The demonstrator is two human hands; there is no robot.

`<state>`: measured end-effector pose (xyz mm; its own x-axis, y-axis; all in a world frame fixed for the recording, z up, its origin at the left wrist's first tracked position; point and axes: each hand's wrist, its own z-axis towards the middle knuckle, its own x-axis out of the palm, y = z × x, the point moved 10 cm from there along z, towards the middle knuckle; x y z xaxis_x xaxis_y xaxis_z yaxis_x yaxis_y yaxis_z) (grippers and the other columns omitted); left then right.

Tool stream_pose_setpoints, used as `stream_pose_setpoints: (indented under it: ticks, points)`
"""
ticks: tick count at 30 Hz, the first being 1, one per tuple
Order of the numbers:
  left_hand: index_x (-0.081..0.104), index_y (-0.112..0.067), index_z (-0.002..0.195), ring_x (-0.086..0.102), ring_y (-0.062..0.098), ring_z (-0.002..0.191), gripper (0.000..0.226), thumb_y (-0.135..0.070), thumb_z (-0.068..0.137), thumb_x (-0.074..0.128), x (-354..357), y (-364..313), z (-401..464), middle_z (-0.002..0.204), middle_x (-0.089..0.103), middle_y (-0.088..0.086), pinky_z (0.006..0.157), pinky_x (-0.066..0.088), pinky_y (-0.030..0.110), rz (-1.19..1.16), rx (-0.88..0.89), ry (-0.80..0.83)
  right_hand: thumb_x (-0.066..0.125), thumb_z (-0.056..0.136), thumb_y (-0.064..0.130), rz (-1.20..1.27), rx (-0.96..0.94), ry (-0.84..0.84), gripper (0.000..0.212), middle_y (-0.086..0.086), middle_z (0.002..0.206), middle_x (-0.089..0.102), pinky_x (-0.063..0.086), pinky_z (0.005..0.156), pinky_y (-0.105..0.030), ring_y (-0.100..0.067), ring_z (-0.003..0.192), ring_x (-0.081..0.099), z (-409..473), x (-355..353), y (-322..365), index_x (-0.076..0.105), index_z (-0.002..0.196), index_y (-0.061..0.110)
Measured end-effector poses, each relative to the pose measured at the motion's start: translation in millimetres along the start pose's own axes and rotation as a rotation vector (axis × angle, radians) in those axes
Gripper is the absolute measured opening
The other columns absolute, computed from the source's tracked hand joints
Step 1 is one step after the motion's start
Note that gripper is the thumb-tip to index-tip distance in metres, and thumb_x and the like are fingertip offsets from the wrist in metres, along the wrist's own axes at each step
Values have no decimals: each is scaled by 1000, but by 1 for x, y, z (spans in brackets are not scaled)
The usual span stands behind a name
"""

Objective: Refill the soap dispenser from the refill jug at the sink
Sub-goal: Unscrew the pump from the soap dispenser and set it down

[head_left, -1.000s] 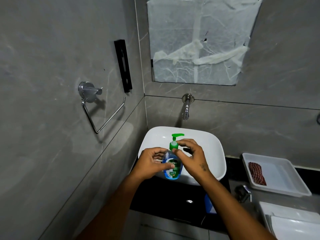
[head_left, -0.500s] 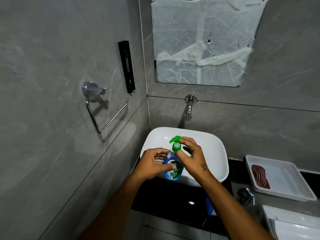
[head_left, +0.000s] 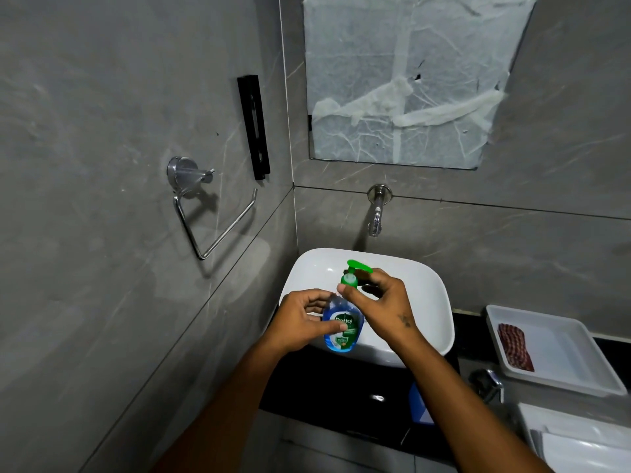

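A clear soap dispenser [head_left: 342,328] with blue liquid and a green-white label hangs over the front of the white sink basin [head_left: 433,295]. My left hand [head_left: 300,322] grips the bottle's body from the left. My right hand [head_left: 382,305] pinches the green pump collar [head_left: 350,279] at the bottle's neck; the green nozzle [head_left: 359,266] points right and away. The pump looks tilted and raised off the neck. No refill jug is in view.
A chrome wall tap [head_left: 375,213] hangs above the basin. A towel ring [head_left: 211,213] and a black bracket [head_left: 254,128] are on the left wall. A white tray [head_left: 577,356] with a dark red cloth [head_left: 514,346] sits on the right. A blue object [head_left: 418,402] lies under my right forearm.
The green pump has turned under my right hand: its nozzle swung from right to left and back to the right, and the pump now sits higher. My left hand kept hold of the bottle.
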<state>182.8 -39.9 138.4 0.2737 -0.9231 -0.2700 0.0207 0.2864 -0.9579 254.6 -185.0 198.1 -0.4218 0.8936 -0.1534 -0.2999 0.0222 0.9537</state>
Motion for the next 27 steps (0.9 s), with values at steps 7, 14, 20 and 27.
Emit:
stream_pose_setpoints:
  ticks: [7, 14, 20, 27]
  points:
    - [76, -45, 97, 76, 11, 95, 42, -43, 59, 94, -5, 8, -4, 102, 79, -13, 81, 63, 29, 5, -44, -8, 89, 65, 16, 213, 25, -42, 29, 7, 85, 79, 56, 70, -16, -9, 80, 74, 18, -14, 28, 78, 82, 37]
    - [76, -39, 99, 76, 11, 96, 43, -41, 60, 94, -7, 14, -2, 103, 79, -13, 83, 64, 32, 12, -71, -5, 91, 48, 39, 289, 24, -101, 39, 5, 86, 79, 56, 71, -18, -12, 80, 74, 28, -24, 35, 78, 85, 39]
    - [75, -39, 98, 76, 9, 96, 39, -36, 64, 95, -8, 17, 0, 102, 79, -15, 80, 63, 27, 22, -94, -3, 92, 58, 32, 252, 17, -144, 33, 7, 88, 79, 55, 70, -16, -12, 83, 74, 27, -29, 34, 77, 87, 39]
    - [76, -37, 102, 76, 11, 97, 49, -47, 58, 95, -7, 22, -4, 104, 79, -12, 81, 63, 27, -10, -102, 12, 89, 59, 14, 394, -40, -153, 29, 5, 81, 78, 57, 74, -21, -8, 78, 73, 29, -39, 55, 77, 78, 33]
